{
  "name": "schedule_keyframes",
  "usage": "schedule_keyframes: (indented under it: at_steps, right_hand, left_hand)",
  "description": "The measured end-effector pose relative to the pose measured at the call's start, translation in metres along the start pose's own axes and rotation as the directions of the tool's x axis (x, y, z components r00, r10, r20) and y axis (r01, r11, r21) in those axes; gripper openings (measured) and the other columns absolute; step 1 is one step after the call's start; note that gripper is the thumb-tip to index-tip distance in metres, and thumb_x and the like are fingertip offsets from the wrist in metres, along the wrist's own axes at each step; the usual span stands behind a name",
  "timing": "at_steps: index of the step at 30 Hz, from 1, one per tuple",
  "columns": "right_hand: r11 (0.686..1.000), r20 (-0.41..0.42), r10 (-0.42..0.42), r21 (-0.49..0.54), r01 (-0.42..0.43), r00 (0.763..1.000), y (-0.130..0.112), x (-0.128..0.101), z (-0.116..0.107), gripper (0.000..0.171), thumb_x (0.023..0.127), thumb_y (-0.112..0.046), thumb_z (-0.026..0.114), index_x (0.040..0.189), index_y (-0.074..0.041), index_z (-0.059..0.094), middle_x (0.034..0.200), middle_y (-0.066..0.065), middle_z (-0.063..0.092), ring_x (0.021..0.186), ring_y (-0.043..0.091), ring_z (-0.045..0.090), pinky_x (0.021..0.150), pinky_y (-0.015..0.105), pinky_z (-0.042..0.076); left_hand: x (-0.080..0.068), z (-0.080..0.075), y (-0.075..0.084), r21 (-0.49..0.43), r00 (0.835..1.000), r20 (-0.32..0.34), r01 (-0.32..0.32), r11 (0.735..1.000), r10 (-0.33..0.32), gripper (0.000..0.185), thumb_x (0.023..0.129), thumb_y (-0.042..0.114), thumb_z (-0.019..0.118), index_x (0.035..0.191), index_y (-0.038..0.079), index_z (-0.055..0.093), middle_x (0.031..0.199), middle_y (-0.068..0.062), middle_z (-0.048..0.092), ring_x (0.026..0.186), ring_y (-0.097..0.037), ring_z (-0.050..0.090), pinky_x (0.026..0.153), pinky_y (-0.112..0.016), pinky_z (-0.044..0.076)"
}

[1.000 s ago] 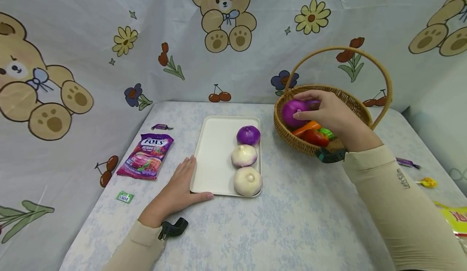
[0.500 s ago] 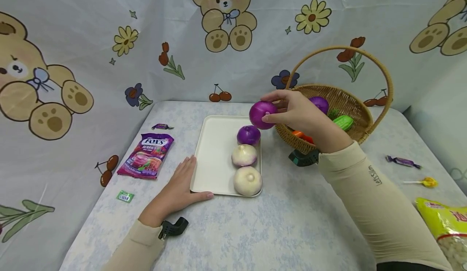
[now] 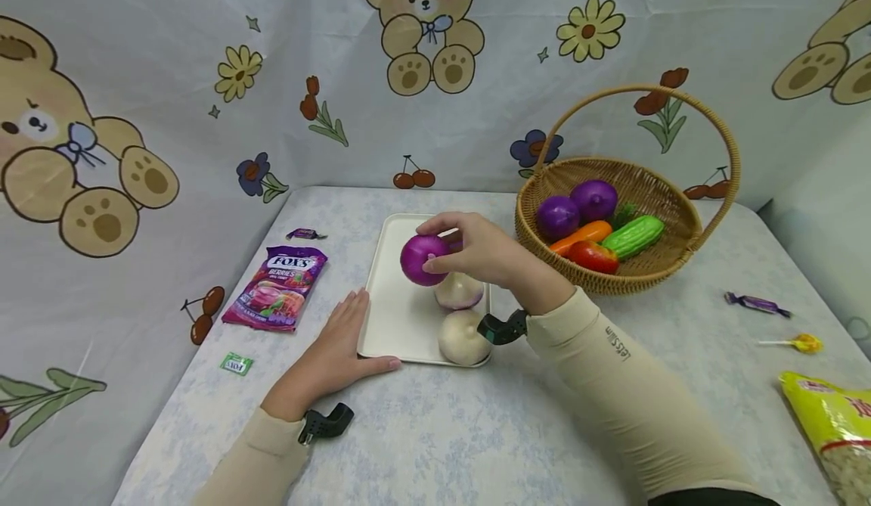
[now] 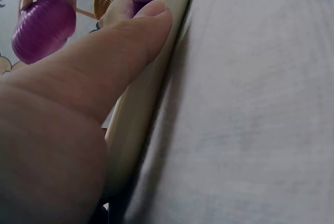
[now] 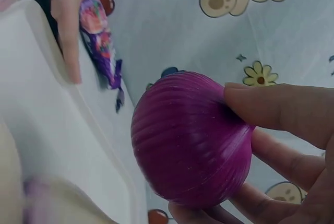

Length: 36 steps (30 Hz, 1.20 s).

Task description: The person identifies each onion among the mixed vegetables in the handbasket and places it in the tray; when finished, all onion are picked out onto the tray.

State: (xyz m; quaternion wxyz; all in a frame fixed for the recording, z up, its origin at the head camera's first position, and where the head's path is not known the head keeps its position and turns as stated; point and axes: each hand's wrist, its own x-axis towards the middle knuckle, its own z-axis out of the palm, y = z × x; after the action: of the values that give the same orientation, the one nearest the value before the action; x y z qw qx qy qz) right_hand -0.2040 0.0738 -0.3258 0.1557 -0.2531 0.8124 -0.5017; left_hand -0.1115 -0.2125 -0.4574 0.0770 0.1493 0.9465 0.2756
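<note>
Above the white tray (image 3: 398, 324), my right hand (image 3: 490, 253) grips a purple onion (image 3: 420, 261) between thumb and fingers. The right wrist view shows the thumb pressed near the onion's pointed end (image 5: 190, 140). On the tray's right side lie a white onion with purple tinges (image 3: 457, 292) and a plain white onion (image 3: 464, 338); another purple onion behind them is mostly hidden by my right hand. My left hand (image 3: 330, 355) rests at the tray's near left corner, fingers along the left edge and thumb (image 4: 135, 41) along the front edge.
A wicker basket (image 3: 612, 283) at the back right holds purple onions (image 3: 594, 200), a carrot (image 3: 582, 237), a tomato (image 3: 593, 257) and a green cucumber-like vegetable (image 3: 634, 237). Its tall handle arches upward. A candy bag (image 3: 275, 288) lies left, a lollipop (image 3: 806, 343) and yellow bag (image 3: 830, 423) right.
My right hand has taken the purple onion out of the basket and carried it left, over the tray. The left hand has stayed at the tray's corner.
</note>
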Motion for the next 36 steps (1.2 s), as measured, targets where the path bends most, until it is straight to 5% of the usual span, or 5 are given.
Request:
schedule_keyframes:
  at_steps: [8, 17, 36]
  right_hand:
    - [0.996, 0.063, 0.025, -0.093, -0.019, 0.998, 0.01, 0.006, 0.039, 0.044, 0.09, -0.015, 0.087, 0.132, -0.012, 0.071, 0.13, 0.004, 0.067, 0.117, 0.025, 0.064, 0.093, 0.035, 0.057]
    - [0.966, 0.157, -0.025, -0.251, 0.064, 0.987, 0.015, 0.008, 0.07, 0.042, 0.092, -0.012, 0.085, 0.131, -0.009, 0.071, 0.125, 0.003, 0.071, 0.114, 0.019, 0.065, 0.098, 0.027, 0.052]
    - [0.95, 0.19, -0.007, -0.305, 0.066, 0.982, 0.023, 0.008, 0.079, 0.043, 0.095, -0.016, 0.082, 0.135, -0.006, 0.07, 0.129, 0.004, 0.071, 0.12, 0.016, 0.062, 0.105, 0.031, 0.047]
  left_hand:
    - [0.001, -0.001, -0.001, 0.005, 1.0, -0.003, -0.012, 1.0, 0.012, 0.138, 0.077, 0.083, 0.073, 0.168, 0.0, 0.011, 0.174, -0.015, 0.01, 0.159, -0.03, -0.001, 0.126, -0.053, 0.006]
    - [0.0, 0.0, -0.002, 0.011, 1.0, 0.003, 0.001, 1.0, -0.001, 0.139, 0.076, 0.084, 0.072, 0.168, 0.001, 0.011, 0.175, -0.013, 0.008, 0.159, -0.029, -0.003, 0.126, -0.055, 0.007]
    - [-0.001, 0.0, -0.001, 0.008, 1.0, 0.002, -0.001, 1.0, 0.001, 0.138, 0.076, 0.083, 0.074, 0.168, 0.002, 0.011, 0.175, -0.013, 0.009, 0.159, -0.03, -0.001, 0.125, -0.056, 0.009]
